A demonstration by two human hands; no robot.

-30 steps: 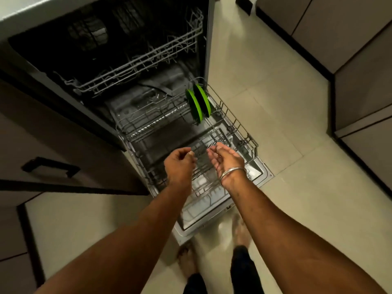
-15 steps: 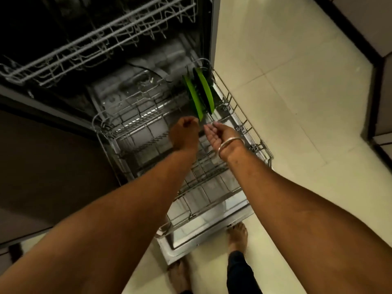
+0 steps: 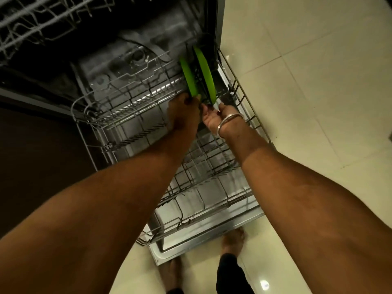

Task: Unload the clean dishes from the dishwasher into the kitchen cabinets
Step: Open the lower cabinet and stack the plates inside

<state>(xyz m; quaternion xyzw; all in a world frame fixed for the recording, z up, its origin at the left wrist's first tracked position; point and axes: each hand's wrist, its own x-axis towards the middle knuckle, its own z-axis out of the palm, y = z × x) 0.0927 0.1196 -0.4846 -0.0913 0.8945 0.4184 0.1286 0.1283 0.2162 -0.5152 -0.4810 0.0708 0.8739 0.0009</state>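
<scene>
Racks are sitting empty at left, upper rack (image 3: 42,20) above lower rack (image 3: 131,107). Left hand (image 3: 183,115) is clamping the near plate (image 3: 189,78)'s bottom edge; right hand (image 3: 214,119) is lying palm-up, fingers loose, beneath the far plate (image 3: 204,71).

two green plates: left green plate (image 3: 189,78) and right green plate (image 3: 205,73), upper centre of frame. two wire racks: lower rack (image 3: 244,98) centre, upper rack (image 3: 31,24) upper left. two hands. one bangle (image 3: 228,120). two bare feet, bottom centre.
</scene>
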